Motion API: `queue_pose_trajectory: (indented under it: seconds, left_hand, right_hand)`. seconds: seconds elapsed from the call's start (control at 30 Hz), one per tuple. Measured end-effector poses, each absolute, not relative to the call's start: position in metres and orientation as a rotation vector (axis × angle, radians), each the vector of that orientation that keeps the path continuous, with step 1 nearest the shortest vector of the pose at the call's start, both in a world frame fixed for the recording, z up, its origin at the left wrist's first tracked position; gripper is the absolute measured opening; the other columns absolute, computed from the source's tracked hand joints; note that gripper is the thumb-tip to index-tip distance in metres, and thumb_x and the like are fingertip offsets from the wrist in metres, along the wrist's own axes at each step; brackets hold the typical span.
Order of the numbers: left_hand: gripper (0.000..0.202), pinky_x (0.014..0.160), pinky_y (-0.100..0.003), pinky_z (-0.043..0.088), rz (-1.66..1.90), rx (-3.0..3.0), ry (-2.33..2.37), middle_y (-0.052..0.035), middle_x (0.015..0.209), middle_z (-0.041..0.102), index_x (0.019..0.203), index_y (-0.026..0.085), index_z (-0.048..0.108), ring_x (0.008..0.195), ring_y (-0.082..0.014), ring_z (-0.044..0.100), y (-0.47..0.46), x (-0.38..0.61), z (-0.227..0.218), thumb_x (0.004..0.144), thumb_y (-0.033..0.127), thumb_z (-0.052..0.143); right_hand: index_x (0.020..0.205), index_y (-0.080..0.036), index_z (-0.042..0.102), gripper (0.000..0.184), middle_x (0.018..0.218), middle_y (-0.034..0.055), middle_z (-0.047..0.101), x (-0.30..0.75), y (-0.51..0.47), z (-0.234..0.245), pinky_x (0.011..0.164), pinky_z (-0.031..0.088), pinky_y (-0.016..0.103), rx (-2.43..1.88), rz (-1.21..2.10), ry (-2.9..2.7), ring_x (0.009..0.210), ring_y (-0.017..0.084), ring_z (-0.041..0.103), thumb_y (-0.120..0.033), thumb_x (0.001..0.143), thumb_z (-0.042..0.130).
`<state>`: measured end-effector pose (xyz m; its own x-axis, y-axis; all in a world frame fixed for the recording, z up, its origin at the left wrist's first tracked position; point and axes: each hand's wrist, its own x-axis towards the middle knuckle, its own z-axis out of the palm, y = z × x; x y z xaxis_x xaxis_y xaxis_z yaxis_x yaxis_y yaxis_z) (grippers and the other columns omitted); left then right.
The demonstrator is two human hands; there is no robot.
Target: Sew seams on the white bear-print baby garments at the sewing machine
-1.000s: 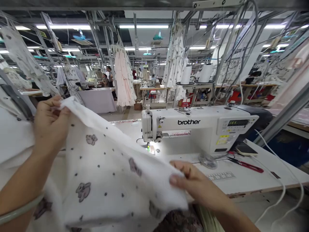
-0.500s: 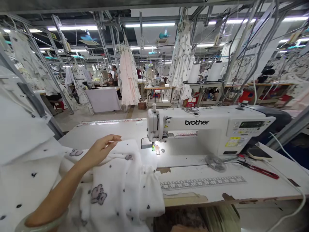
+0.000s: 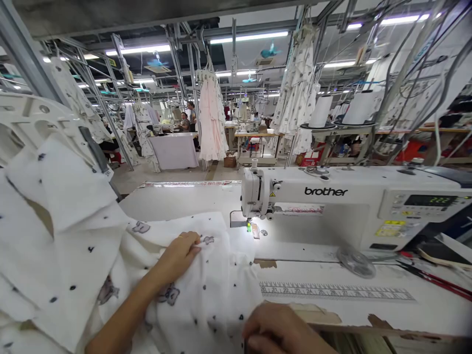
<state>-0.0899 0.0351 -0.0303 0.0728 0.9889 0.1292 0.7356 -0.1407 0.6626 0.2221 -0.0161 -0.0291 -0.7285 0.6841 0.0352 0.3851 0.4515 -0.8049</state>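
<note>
While the left hand [image 3: 179, 256] lies unclenched on the printed white fabric [image 3: 217, 280] beneath it, the right hand [image 3: 276, 332] curls at the fabric's near edge, its grip unclear.

Bare forearms [image 3: 125, 309] and a thin gold ring [image 3: 181, 235] on the left hand [image 3: 177, 256]

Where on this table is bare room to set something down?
Bare tabletop lies behind the fabric, left of the machine head, and between the machine and the ruler. Crowded: front left under the left hand, and far right by the red snips.
</note>
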Motion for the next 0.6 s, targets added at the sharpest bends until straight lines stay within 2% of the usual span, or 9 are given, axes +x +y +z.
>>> queue_pose_trajectory:
  seconds: [0.1, 0.2, 0.27, 0.37, 0.43, 0.5, 0.6]
  left_hand:
    - [0.014, 0.083, -0.035, 0.039, 0.926, 1.823, 1.643, -0.0019, 0.088, 0.055, 0.084, 0.023, 0.047, 0.087, -0.0228, 0.05, 0.025, -0.097, -0.029, 0.088, 0.036, 0.048]
    - [0.028, 0.067, -0.026, 0.039, 1.05, 1.68, 1.571, 0.003, 0.075, 0.043, 0.082, 0.023, 0.038, 0.071, -0.0164, 0.044, 0.012, -0.103, -0.027, 0.092, 0.05, 0.043]
    - [0.033, 0.055, -0.022, 0.032, 1.104, 1.576, 1.548, 0.0061, 0.069, 0.033, 0.085, 0.024, 0.035, 0.059, -0.0127, 0.034, -0.001, -0.104, -0.024, 0.092, 0.057, 0.04]
    - [0.037, 0.05, -0.02, 0.026, 1.096, 1.463, 1.494, 0.0074, 0.066, 0.029, 0.087, 0.024, 0.035, 0.053, -0.01, 0.026, -0.028, -0.107, -0.019, 0.09, 0.06, 0.042]
    - [0.038, 0.053, -0.021, 0.028, 0.998, 1.433, 1.427, 0.0063, 0.067, 0.031, 0.084, 0.023, 0.038, 0.056, -0.0101, 0.028, -0.056, -0.115, -0.019, 0.089, 0.06, 0.048]
    - [0.039, 0.06, -0.022, 0.034, 0.831, 1.421, 1.429, 0.0044, 0.07, 0.036, 0.081, 0.022, 0.045, 0.063, -0.0116, 0.034, -0.091, -0.133, -0.024, 0.086, 0.059, 0.055]
    - [0.039, 0.07, -0.029, 0.045, 0.641, 1.348, 1.668, 0.0016, 0.077, 0.05, 0.083, 0.025, 0.059, 0.073, -0.0178, 0.049, -0.151, -0.179, -0.039, 0.077, 0.064, 0.063]
  right_hand:
    - [0.108, -0.024, 0.066, 0.026, 0.107, 0.0071, 0.067, 0.221, -0.002, -0.026, 0.089, 0.05, 0.032, -1.034, 0.856, -2.265, 0.101, 0.022, 0.062, -0.035, 0.097, 0.045]
    - [0.126, -0.025, 0.059, 0.035, 0.126, 0.0084, 0.06, 0.224, 0.017, -0.034, 0.094, 0.05, 0.037, -1.181, 0.613, -2.24, 0.115, 0.026, 0.057, -0.041, 0.097, 0.045]
    - [0.136, -0.026, 0.052, 0.047, 0.124, 0.0081, 0.061, 0.223, 0.028, -0.042, 0.089, 0.053, 0.039, -1.294, 0.534, -2.245, 0.111, 0.027, 0.059, -0.048, 0.095, 0.047]
    - [0.143, -0.027, 0.046, 0.059, 0.117, 0.0075, 0.064, 0.216, 0.04, -0.053, 0.083, 0.054, 0.039, -1.357, 0.567, -2.283, 0.102, 0.028, 0.063, -0.053, 0.09, 0.052]
    - [0.139, -0.028, 0.051, 0.055, 0.12, 0.0069, 0.064, 0.207, 0.044, -0.055, 0.086, 0.053, 0.039, -1.331, 0.647, -2.312, 0.103, 0.028, 0.063, -0.047, 0.088, 0.053]
    - [0.126, -0.029, 0.062, 0.043, 0.118, 0.0057, 0.066, 0.196, 0.045, -0.051, 0.086, 0.052, 0.038, -1.28, 0.737, -2.326, 0.103, 0.028, 0.062, -0.041, 0.087, 0.052]
    - [0.101, -0.028, 0.071, 0.028, 0.093, 0.0039, 0.07, 0.182, 0.039, -0.037, 0.077, 0.05, 0.034, -1.193, 0.862, -2.279, 0.085, 0.026, 0.064, -0.037, 0.084, 0.051]
